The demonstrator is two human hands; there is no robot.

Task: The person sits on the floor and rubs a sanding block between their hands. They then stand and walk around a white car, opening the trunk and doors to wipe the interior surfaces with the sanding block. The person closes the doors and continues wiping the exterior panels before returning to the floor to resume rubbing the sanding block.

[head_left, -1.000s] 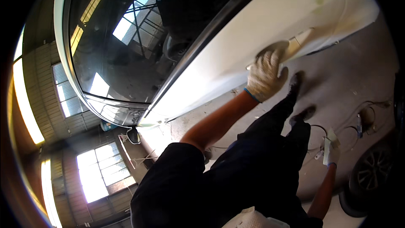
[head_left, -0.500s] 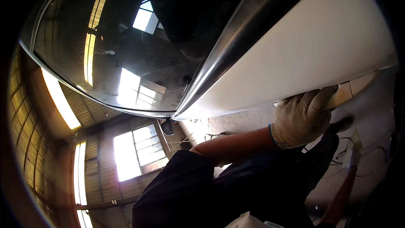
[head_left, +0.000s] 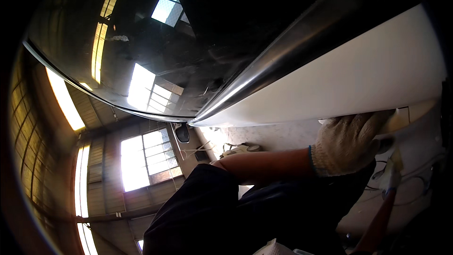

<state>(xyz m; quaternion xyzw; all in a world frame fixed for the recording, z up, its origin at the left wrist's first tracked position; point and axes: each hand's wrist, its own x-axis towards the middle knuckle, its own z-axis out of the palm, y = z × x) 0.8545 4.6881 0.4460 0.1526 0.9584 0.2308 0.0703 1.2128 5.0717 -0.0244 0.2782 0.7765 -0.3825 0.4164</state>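
My left hand [head_left: 347, 141], in a pale knit glove with a blue-edged cuff, lies at the lower edge of a white car panel [head_left: 349, 80]. Its fingers bend against that edge; a small white tip shows beside the knuckles, and what the hand grips is hidden. A pale curved strip with a dark seam [head_left: 408, 115] runs past the fingertips. Lower right, my right hand [head_left: 390, 182], gloved too, hangs away from the panel, above the floor. A yellowish flat piece [head_left: 398, 158] sticks up from it; its kind is too small to tell.
Dark car glass [head_left: 155, 42] with window reflections fills the upper left, bordered by shiny trim [head_left: 245, 78]. A side mirror [head_left: 181, 133] stands at the car's far end. My dark-clothed legs [head_left: 226, 208] are bent below. A thin cable [head_left: 417, 179] lies on the pale floor.
My left hand has shifted a little right and down in the picture. The car panel and trim also appear lower, as the view has tilted. My right hand stays low, slightly further down.
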